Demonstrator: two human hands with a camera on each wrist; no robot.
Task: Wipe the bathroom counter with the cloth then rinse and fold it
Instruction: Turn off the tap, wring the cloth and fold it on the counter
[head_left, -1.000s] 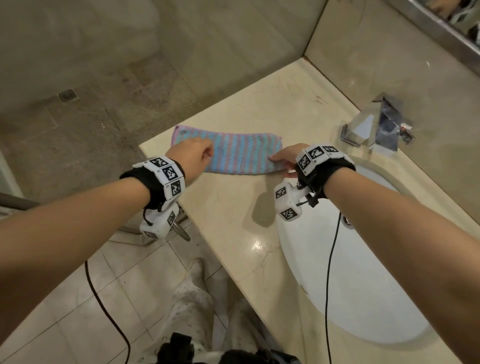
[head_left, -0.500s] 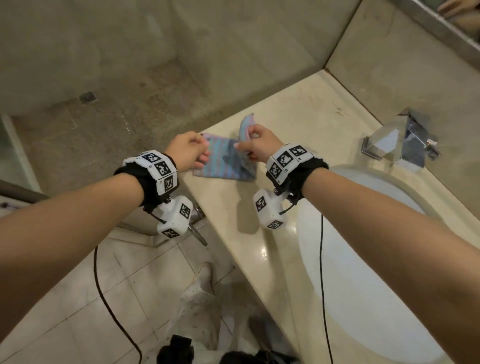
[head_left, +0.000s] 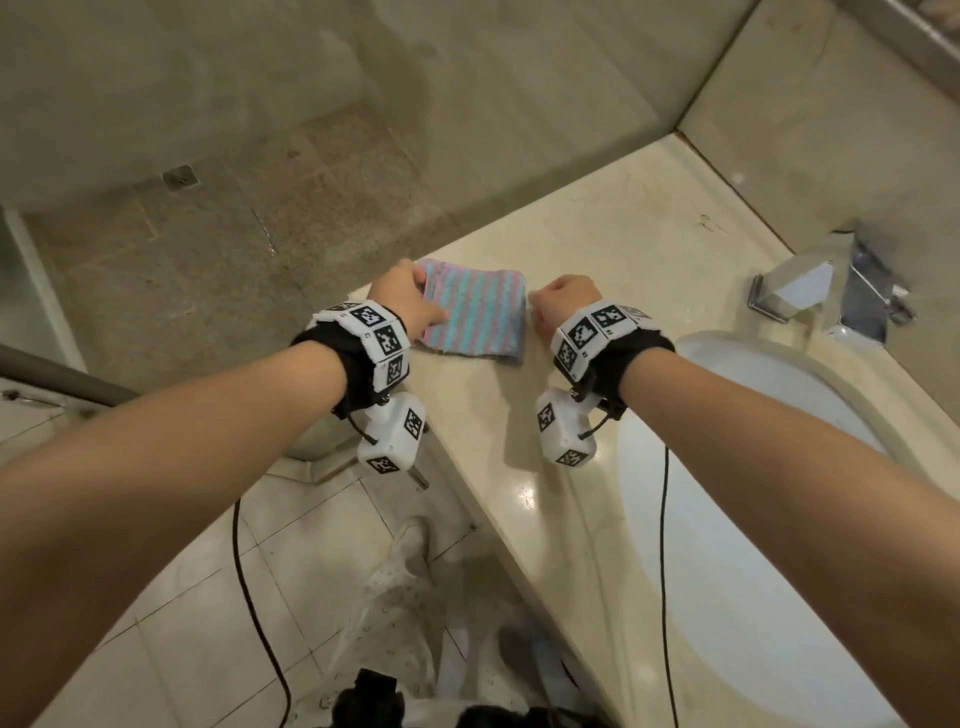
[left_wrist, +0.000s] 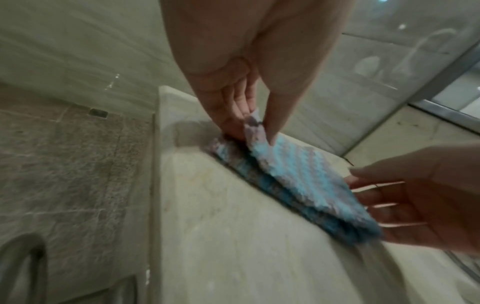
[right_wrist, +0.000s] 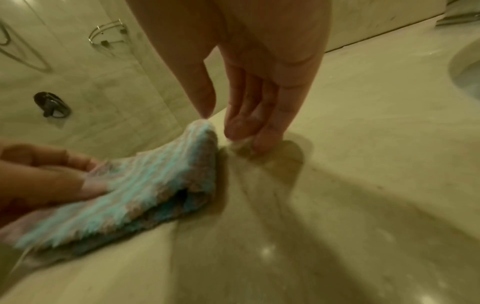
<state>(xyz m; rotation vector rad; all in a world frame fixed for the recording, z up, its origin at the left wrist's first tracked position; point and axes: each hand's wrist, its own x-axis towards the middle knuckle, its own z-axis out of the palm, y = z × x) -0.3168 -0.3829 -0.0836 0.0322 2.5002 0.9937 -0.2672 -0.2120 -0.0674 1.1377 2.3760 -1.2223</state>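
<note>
Two hands are finishing the fold: left hand (head_left: 410, 296) is pinching the striped cloth's (head_left: 475, 317) corner, right hand (head_left: 563, 304) is hanging open, empty, beside the folded edge; little seems left.

Cloth (head_left: 470, 314): striped pale blue and pink-lilac, fluffy terry, folded into thick near-square pad of several layers, lying flat on counter (head_left: 613, 249) near its far-left corner, well left of sink basin. Stripes running roughly near-to-far in head view. Top layer's left corner lifting slightly off stack (left_wrist: 255, 125); fold on right side showing darker blue underlayers with small gap opening between them (right_wrist: 187, 195). Counter: glossy beige marble, reflecting ceiling lights, bearing faint dark marks towards far-right wall.
</note>
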